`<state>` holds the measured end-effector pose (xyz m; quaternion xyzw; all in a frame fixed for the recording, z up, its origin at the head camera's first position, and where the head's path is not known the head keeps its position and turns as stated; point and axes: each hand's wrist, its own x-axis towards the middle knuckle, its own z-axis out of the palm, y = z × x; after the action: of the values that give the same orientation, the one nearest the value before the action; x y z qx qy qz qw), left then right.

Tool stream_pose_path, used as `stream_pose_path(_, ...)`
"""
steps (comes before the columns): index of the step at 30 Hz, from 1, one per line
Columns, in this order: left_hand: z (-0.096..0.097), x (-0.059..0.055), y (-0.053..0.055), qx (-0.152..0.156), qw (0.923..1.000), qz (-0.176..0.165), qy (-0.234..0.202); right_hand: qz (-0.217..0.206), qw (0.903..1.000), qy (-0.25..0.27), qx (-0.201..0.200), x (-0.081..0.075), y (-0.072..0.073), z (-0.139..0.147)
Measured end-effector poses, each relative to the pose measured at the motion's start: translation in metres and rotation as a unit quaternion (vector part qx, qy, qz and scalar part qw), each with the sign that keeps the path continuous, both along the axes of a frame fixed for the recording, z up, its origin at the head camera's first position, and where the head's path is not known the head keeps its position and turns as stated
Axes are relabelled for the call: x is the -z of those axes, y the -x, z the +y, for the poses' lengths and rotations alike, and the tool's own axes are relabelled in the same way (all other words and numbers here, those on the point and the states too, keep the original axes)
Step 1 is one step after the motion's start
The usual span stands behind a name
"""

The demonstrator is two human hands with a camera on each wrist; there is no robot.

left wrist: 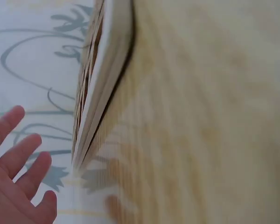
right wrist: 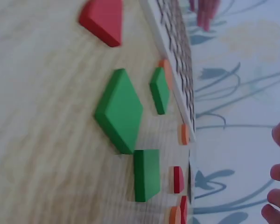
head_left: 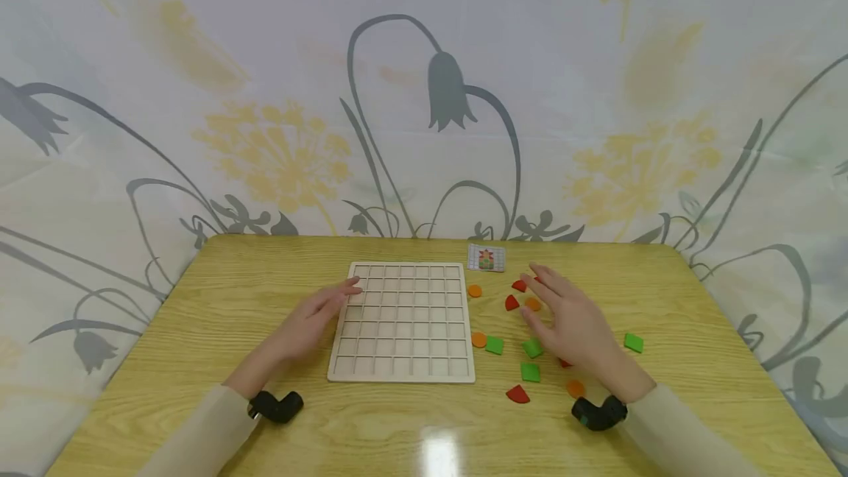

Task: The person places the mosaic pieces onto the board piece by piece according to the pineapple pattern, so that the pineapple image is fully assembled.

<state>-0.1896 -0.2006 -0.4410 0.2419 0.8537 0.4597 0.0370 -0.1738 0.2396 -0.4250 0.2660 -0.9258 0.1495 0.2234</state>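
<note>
A pale wooden grid board [head_left: 402, 380] with square cells lies on the table. My left hand [head_left: 316, 319] is at the board's left edge, its fingertips over the upper left cells; in the left wrist view the fingers [left wrist: 35, 170] are spread and hold nothing. Over the loose pieces right of the board hovers my right hand [head_left: 576, 326], fingers extended and holding nothing. Around it lie green squares [head_left: 530, 372], red wedges [head_left: 518, 394] and orange discs [head_left: 576, 389]. Some pieces are partly hidden beneath that hand.
A small printed card [head_left: 486, 258] with a coloured pattern lies behind the pieces, near the back edge of the wooden table [head_left: 265, 263]. One green square [head_left: 633, 343] sits apart at the right. A flower-printed cloth [head_left: 424, 168] hangs behind the table.
</note>
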Motion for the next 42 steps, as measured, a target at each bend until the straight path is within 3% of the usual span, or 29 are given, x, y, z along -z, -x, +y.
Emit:
stream_pose_path(4, -0.003, 0.007, 0.011, -0.026, 0.9980, -0.033, -0.047, -0.019, 0.9986, 0.046, 0.018, 0.003, 0.009, 0.004)
stream_pose_path(9, -0.006, 0.018, 0.024, -0.041, 0.9955, -0.043, -0.073, -0.061, 0.9933, 0.090, 0.039, 0.008, 0.020, 0.009)
stream_pose_path(12, -0.008, 0.023, 0.028, -0.042, 0.9954, -0.035, -0.079, -0.072, 0.9866, 0.142, 0.038, 0.011, 0.028, 0.011)
stream_pose_path(15, -0.009, 0.026, 0.030, -0.038, 0.9979, -0.010, -0.052, -0.087, 0.9741, 0.205, 0.041, 0.015, 0.035, 0.014)
stream_pose_path(19, -0.010, 0.028, 0.031, -0.018, 0.9986, 0.041, 0.029, -0.133, 0.9552, 0.258, 0.057, 0.019, 0.045, 0.019)
stream_pose_path(24, -0.010, 0.029, 0.031, 0.005, 0.9905, 0.085, 0.108, -0.196, 0.9375, 0.275, 0.082, 0.024, 0.056, 0.022)
stream_pose_path(29, -0.012, 0.029, 0.032, 0.017, 0.9846, 0.110, 0.135, -0.235, 0.9250, 0.282, 0.100, 0.025, 0.064, 0.025)
stream_pose_path(35, -0.016, 0.030, 0.033, 0.032, 0.9872, 0.102, 0.118, -0.285, 0.9057, 0.296, 0.106, 0.032, 0.074, 0.034)
stream_pose_path(42, -0.020, 0.033, 0.034, 0.025, 0.9970, 0.050, 0.054, -0.354, 0.8837, 0.300, 0.064, 0.038, 0.080, 0.044)
